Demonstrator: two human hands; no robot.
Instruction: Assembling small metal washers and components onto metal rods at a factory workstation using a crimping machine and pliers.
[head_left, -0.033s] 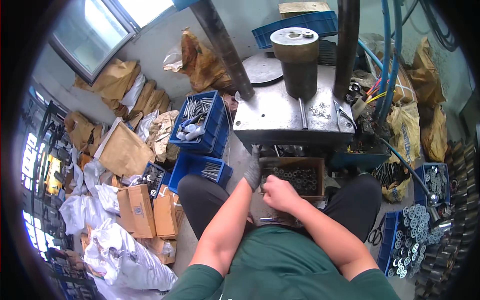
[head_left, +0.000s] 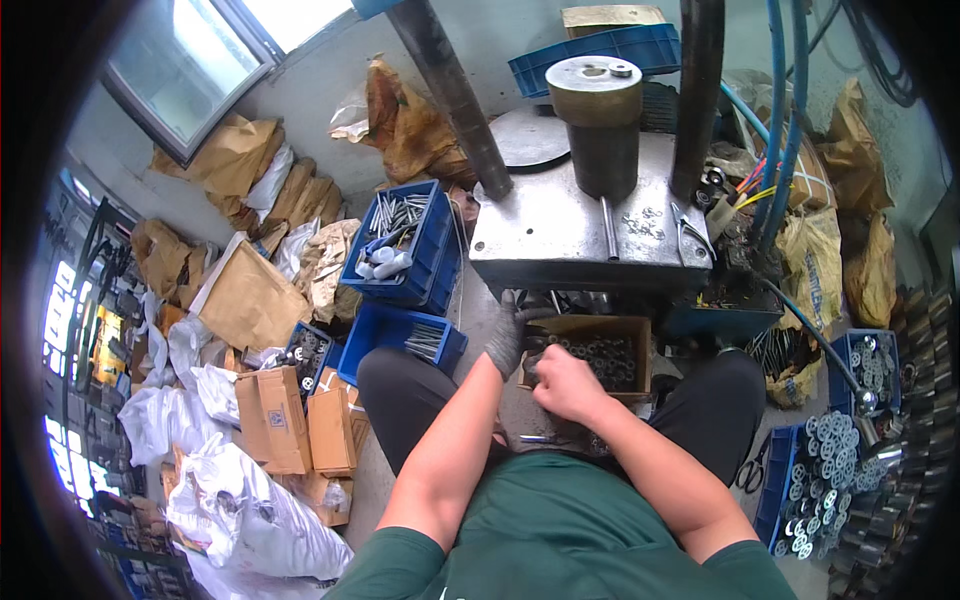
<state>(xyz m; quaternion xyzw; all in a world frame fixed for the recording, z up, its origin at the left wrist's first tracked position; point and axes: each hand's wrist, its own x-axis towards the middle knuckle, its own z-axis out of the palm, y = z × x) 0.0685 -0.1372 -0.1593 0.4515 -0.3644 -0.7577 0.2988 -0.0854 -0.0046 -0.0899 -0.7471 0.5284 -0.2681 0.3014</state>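
Presently: grey-gloved left hand [head_left: 505, 338], eleven o'clock from torso [head_left: 560, 505]; closure cannot be told. Bare right hand [head_left: 568, 385], fingers curled, carton's seven o'clock; grip cannot be told. Dark ring parts [head_left: 610, 362] inside carton [head_left: 630, 396], twelve-thirty. Step: apparently close two-handed handling; next move probably calls for fine fingertip control.

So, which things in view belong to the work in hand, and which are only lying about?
Apparently in use: gloved left hand, right hand, brown box, rings inside it.

Seemingly just lying about: white sack, cardboard cartons, brown wrapping.
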